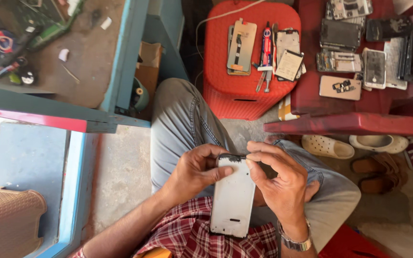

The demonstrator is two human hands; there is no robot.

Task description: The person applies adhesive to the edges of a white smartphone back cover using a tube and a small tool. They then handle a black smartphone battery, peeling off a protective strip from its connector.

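While both hands work over the lap, the scene reads so, near to far:

Phone frame: a white phone frame [233, 196] stands lengthwise over the lap, its lower end against the plaid shirt [187, 234], its upper end dark and ragged.
Left hand: the left hand [194, 172] is closed around the frame's left edge near the top, thumb pressed flat on its face.
Right hand: the right hand [278, 184] has its fingertips pinched together at the frame's top right corner; whether they hold anything small there I cannot tell. A metal watch [295, 242] sits on that wrist.
Legs: grey jeans [182, 119] run out beneath the hands toward the stool.
Stool: a red plastic stool [244, 95] carries a tan phone panel [241, 45], a red and blue tool [266, 48] and a battery [290, 64] near its right edge.
Red table: the red table [350, 122], right of the stool, bears many opened phones [340, 62].
Floor: pale sandals [354, 144] lie under the table's front edge.
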